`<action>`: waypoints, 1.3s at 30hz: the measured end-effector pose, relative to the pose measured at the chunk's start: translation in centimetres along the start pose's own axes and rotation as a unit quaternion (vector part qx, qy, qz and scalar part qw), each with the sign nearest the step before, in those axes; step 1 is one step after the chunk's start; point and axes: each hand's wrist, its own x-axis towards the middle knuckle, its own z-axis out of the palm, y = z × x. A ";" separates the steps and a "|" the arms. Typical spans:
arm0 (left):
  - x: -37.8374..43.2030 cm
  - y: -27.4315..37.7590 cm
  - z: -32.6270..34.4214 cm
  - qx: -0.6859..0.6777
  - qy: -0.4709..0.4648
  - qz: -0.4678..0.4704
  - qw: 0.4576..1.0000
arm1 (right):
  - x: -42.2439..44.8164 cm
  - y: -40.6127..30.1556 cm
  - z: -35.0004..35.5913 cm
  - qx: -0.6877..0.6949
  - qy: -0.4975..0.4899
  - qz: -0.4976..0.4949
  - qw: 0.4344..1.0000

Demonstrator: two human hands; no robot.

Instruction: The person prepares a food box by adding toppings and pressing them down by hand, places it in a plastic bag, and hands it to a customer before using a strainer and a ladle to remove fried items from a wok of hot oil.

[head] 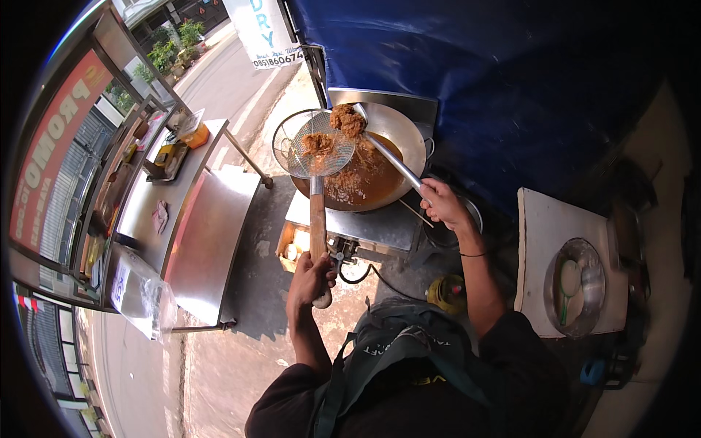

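Observation:
My left hand (311, 279) grips the wooden handle (317, 222) of a round wire-mesh strainer (293, 145). One browned, crumb-coated fried piece (317, 144) lies in its mesh. The strainer is over the left side of a large metal wok (408, 126) of brown frying oil (383, 183), where pale crumbs float. My right hand (444, 202) is closed around the metal handle of a ladle or spatula (397, 161). Its head, partly hidden, bears a larger fried piece (348, 120) above the wok, beside the strainer's right rim.
The wok sits on a metal stove (372, 224) with a hose below; a yellow-green gas cylinder (446, 294) stands near my apron. Left is a steel cart (213, 235) with a glass case. At right, a metal bowl (594, 274) holds a green-handled sieve (569, 284). A blue tarp (482, 71) hangs behind.

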 end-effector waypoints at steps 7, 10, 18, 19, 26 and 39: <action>0.3 -1.0 0.7 -0.021 -0.051 -0.040 0.998 | 1.1 1.9 2.9 -0.407 0.221 -0.282 0.840; 0.8 -1.8 0.4 -0.045 -0.086 -0.053 0.994 | 1.9 1.9 2.2 -0.407 0.241 -0.283 0.835; -0.7 -1.4 0.4 -0.023 -0.054 -0.044 0.997 | 4.1 4.1 -2.5 -0.423 0.297 -0.200 0.833; -0.9 -1.2 0.4 -0.016 -0.051 -0.037 0.998 | 4.0 4.9 -2.7 -0.422 0.290 -0.185 0.839; -2.4 0.8 0.6 0.002 0.018 -0.012 1.000 | 3.9 8.1 -1.1 -0.069 0.109 0.077 0.989; -0.4 0.7 -0.5 0.003 0.018 -0.004 1.000 | 2.4 6.1 -2.4 0.169 0.025 0.132 0.976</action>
